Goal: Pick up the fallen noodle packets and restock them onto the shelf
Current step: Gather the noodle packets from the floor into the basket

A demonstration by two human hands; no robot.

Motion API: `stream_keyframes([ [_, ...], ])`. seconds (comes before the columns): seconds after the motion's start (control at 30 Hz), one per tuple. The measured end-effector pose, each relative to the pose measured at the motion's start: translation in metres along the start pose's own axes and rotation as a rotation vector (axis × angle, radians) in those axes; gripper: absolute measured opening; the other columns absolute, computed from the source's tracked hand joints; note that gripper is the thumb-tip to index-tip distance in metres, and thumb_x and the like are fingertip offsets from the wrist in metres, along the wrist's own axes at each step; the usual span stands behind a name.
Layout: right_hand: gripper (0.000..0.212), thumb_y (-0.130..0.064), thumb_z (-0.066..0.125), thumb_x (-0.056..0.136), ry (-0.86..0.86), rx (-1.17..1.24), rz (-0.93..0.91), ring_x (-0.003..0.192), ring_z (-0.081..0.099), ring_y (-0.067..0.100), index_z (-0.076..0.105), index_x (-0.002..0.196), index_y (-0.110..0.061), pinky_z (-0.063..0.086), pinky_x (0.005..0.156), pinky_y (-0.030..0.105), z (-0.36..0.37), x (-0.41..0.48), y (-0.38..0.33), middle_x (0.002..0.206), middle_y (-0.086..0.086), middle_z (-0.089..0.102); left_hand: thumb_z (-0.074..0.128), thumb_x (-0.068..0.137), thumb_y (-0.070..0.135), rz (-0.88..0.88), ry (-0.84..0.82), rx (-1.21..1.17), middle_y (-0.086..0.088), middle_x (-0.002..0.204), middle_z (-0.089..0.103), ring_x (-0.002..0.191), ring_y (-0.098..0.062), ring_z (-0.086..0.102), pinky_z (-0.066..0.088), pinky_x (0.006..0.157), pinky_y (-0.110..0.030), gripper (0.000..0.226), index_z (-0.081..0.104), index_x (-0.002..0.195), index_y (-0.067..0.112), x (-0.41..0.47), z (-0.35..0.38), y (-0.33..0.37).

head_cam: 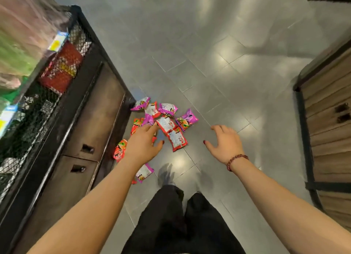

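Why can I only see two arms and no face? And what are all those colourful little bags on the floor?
The camera sits on the person's head and looks down, so you see only their arms and legs. This is the only picture. The left hand and the right hand are both open and hold nothing. They reach toward the noodle packets, red ones and pink ones, scattered on the grey tiled floor. The black shelf where they belong stands on the left. The dark shapes at the bottom are the person's trousers. A bead bracelet is on the right wrist.
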State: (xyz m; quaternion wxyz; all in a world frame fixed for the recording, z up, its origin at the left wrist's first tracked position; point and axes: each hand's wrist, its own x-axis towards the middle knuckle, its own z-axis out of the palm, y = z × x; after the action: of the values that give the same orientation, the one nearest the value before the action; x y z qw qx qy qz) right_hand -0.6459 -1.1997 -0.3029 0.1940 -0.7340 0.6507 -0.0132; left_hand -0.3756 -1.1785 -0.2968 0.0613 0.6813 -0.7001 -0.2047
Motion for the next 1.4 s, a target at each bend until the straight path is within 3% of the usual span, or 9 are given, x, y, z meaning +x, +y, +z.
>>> stream_keyframes([
  [0.2,0.053,-0.045,0.057,0.089,-0.131,-0.037,-0.068,0.121,0.045,0.026,0.047,0.133,-0.017,0.038,0.100,0.036,-0.005,0.117,0.004,0.131,0.006,0.052,0.066,0.086,0.033,-0.114,0.017,-0.047,-0.013,0.125,0.060,0.115,-0.031,0.055,0.048,0.090,-0.040,0.052,0.057,0.132,0.011,0.092,-0.005,-0.021],
  [0.4,0.053,-0.038,0.062,0.089,-0.258,0.086,0.013,0.126,0.042,0.028,0.048,0.133,-0.013,0.036,0.105,0.035,-0.008,0.219,0.015,0.134,0.010,0.050,0.058,0.079,0.046,-0.342,-0.030,-0.226,-0.011,0.122,0.060,0.116,-0.031,0.054,0.047,0.091,-0.039,0.059,0.058,0.129,0.015,0.166,0.006,-0.048],
  [0.53,0.053,-0.031,0.070,0.086,-0.356,0.279,0.158,0.123,0.049,0.028,0.051,0.131,-0.009,0.038,0.102,0.035,0.009,0.283,0.026,0.132,0.010,0.054,0.069,0.085,0.032,-0.573,-0.008,-0.361,-0.011,0.121,0.063,0.116,-0.029,0.054,0.041,0.088,-0.032,0.046,0.059,0.126,0.013,0.201,0.035,-0.064],
  [0.73,0.041,-0.013,0.069,0.087,-0.458,0.574,0.516,0.114,0.055,0.032,0.053,0.122,0.003,0.036,0.072,0.020,0.101,0.392,0.047,0.104,0.009,0.060,0.075,0.084,0.022,-0.993,0.125,-0.641,-0.009,0.124,0.060,0.113,-0.022,0.055,0.033,0.085,-0.020,0.050,0.058,0.128,0.007,0.256,0.142,-0.096],
  [0.9,0.023,-0.023,0.076,0.082,-0.583,0.580,0.592,0.074,0.052,0.019,0.056,0.088,-0.013,0.046,0.074,0.034,0.233,0.454,0.084,0.096,0.009,0.065,0.078,0.077,0.040,-1.260,0.170,-0.839,0.004,0.118,0.057,0.112,-0.016,0.053,0.042,0.098,-0.031,0.062,0.055,0.129,0.015,0.293,0.272,-0.127],
  [1.0,0.023,-0.026,0.074,0.084,-0.628,0.595,0.649,0.082,0.062,0.028,0.058,0.072,-0.013,0.051,0.092,0.047,0.309,0.477,0.096,0.091,0.022,0.065,0.077,0.062,0.057,-1.313,0.165,-0.870,0.003,0.126,0.058,0.116,-0.016,0.054,0.042,0.098,-0.028,0.082,0.054,0.131,0.019,0.317,0.348,-0.144],
  [1.1,0.050,-0.034,0.072,0.085,-0.662,0.682,0.806,0.097,0.061,0.027,0.059,0.113,0.005,0.051,0.094,0.046,0.379,0.491,0.109,0.121,0.025,0.059,0.074,0.054,0.064,-1.357,0.106,-0.896,-0.002,0.139,0.050,0.127,-0.020,0.047,0.038,0.105,-0.031,0.101,0.045,0.141,0.021,0.333,0.422,-0.161],
  [1.23,0.085,-0.044,0.079,0.074,-0.660,0.801,1.024,0.117,0.050,0.024,0.039,0.141,-0.010,0.048,0.100,0.046,0.472,0.506,0.135,0.132,0.007,0.047,0.082,0.069,0.048,-1.392,0.033,-0.920,-0.003,0.145,0.042,0.133,-0.021,0.041,0.037,0.106,-0.030,0.092,0.036,0.144,0.021,0.346,0.513,-0.180],
  [1.4,0.113,-0.064,0.086,0.037,-0.594,0.919,1.127,0.104,0.058,0.020,0.049,0.135,-0.021,0.056,0.076,0.039,0.554,0.515,0.167,0.127,0.001,0.056,0.088,0.047,0.056,-1.360,0.025,-0.937,0.004,0.125,0.060,0.112,-0.016,0.060,0.051,0.097,-0.041,0.097,0.048,0.128,0.021,0.354,0.584,-0.189],
])
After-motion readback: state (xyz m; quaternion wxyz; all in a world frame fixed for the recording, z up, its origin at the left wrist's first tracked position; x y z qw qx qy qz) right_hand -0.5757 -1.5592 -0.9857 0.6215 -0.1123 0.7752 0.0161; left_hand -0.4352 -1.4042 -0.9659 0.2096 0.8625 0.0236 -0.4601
